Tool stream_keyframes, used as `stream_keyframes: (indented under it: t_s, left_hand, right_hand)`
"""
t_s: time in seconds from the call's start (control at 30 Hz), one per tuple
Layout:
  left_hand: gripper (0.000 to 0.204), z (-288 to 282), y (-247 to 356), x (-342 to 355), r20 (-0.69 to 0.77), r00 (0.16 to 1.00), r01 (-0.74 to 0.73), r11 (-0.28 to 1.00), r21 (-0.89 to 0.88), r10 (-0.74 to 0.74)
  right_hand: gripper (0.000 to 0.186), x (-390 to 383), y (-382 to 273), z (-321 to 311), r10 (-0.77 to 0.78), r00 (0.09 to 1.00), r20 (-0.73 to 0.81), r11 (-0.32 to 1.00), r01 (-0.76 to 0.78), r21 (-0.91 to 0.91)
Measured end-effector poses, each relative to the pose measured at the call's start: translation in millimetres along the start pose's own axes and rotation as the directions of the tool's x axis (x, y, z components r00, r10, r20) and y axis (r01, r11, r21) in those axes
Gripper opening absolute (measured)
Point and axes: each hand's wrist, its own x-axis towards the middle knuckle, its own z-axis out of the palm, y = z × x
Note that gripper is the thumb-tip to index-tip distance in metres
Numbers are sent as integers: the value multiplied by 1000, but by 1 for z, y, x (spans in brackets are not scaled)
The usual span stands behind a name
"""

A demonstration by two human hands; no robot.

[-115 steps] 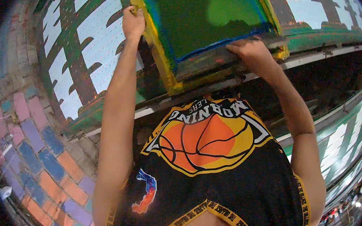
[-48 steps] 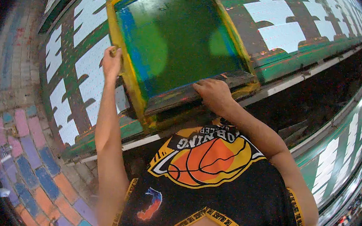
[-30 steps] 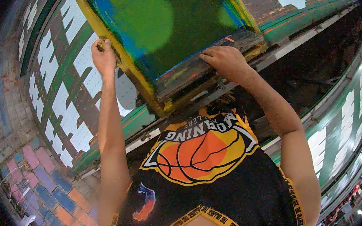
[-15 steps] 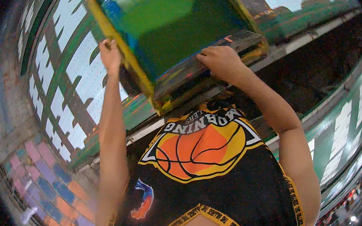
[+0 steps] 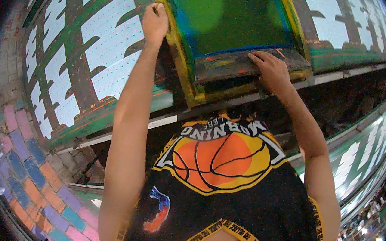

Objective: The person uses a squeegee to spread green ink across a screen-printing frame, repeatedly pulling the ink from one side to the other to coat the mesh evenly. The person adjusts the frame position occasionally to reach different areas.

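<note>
While the yellow frame (image 5: 185,75) is lying straight ahead, its dark strip (image 5: 226,67) is running side to side. The right hand (image 5: 272,71) is nearer, holding the strip with bent fingers; the left hand (image 5: 155,26) is resting curled at the frame's left edge, but what it's pinching I cannot tell.

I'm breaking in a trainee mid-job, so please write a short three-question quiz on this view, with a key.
1. Which hand is on the dark paint-streaked bar?
2. What colour is most of the panel inside the yellow-edged frame? A) red B) green C) white
3. True or false: the left hand is at the left side of the yellow-edged frame.

Key:
1. The right hand.
2. B.
3. True.
</note>
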Motion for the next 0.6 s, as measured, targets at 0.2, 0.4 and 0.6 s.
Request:
stream_keyframes:
  t_s: [0.2, 0.4, 0.6]
  left_hand:
    - [37, 2, -1, -1, -28, 1000, -5, 1000, -5, 5]
    - [37, -5, -1, -1, 5, 999, 35, 999, 24, -35]
    - [39, -11, 9, -2, -5, 995, 101, 987, 124, -101]
  right_hand:
    - [40, 112, 26, 8, 57, 997, 57, 983, -46, -179]
    - [45, 277, 75, 20, 112, 983, 146, 982, -86, -170]
    - [26, 415, 119, 20, 15, 999, 46, 988, -8, -157]
